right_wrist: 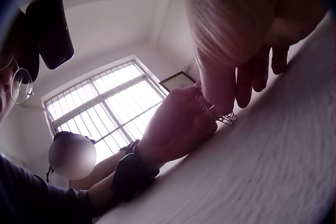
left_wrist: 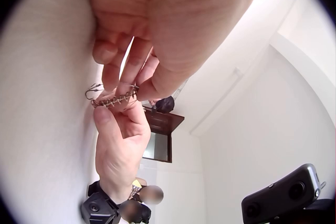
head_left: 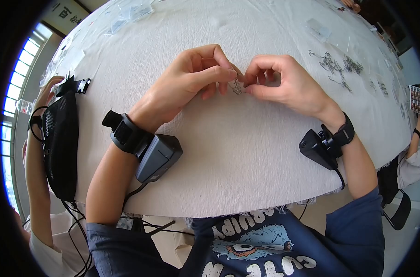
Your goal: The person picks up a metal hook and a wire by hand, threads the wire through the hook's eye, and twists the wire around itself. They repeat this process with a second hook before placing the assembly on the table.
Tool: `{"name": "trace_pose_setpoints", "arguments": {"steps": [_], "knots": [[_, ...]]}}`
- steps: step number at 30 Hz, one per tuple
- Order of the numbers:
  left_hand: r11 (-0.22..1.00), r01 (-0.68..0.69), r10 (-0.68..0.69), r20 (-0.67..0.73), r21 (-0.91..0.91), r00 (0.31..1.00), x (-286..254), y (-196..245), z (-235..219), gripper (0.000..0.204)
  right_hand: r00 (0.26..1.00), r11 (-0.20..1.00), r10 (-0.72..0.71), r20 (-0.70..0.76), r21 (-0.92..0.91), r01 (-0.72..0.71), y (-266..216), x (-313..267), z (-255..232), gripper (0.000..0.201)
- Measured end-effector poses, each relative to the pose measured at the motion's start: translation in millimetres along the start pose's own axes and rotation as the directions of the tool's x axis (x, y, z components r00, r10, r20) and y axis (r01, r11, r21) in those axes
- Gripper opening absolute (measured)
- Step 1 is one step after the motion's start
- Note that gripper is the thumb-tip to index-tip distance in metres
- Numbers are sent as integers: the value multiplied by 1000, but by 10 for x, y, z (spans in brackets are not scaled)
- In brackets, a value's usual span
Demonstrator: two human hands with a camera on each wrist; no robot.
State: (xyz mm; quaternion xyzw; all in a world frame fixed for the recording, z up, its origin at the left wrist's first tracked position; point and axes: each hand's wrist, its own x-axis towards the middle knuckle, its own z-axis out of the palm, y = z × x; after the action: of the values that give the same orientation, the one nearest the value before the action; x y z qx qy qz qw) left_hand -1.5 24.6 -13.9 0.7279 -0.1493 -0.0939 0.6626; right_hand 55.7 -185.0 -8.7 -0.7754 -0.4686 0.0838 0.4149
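Observation:
A thin silvery metal chain with spiky, barbed-looking links (head_left: 237, 87) hangs between the two hands over the white cloth. My left hand (head_left: 187, 78) pinches one end of it between thumb and index finger. The other end is pinched by my right hand (head_left: 284, 85), thumb against forefinger. In the left wrist view the chain (left_wrist: 115, 99) stretches between the fingertips, with a small curved wire piece (left_wrist: 89, 94) beside the right fingertips. Thin wire loops (right_wrist: 228, 119) show below the fingers in the right wrist view.
A tangle of similar chains (head_left: 330, 64) lies to the right on the white tablecloth (head_left: 247, 157), with clear plastic packets (head_left: 318, 30) beyond. More clear plastic (head_left: 127, 16) lies far left. Another person's arm (head_left: 38, 161) and a black mesh pouch (head_left: 61, 143) are at the left edge.

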Motion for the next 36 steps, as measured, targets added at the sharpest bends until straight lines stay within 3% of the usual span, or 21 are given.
{"name": "trace_pose_setpoints", "arguments": {"steps": [3, 6, 18, 24, 36], "knots": [[1000, -9, 9, -8, -22, 1000, 3, -31, -12, 8, 990, 992, 124, 65, -21, -123, -41, -11, -42, 9], [999, 15, -15, 3, -45, 1000, 6, -50, -36, 8, 1000, 999, 2, -30, -33, -3, 16, -12, -22, 10], [998, 14, -14, -2, -64, 1000, 7, -49, -26, 9, 993, 982, -60, -101, -185, 41, 47, -8, -89, 10], [998, 41, -40, 17, -39, 999, -19, 6, -15, 21, 991, 969, -74, -108, -242, 46, 24, -3, -107, 10], [996, 56, -50, 76, -75, 996, -6, -48, -38, 19, 996, 969, -29, -86, -245, 7, 25, -10, -143, 7]]}}
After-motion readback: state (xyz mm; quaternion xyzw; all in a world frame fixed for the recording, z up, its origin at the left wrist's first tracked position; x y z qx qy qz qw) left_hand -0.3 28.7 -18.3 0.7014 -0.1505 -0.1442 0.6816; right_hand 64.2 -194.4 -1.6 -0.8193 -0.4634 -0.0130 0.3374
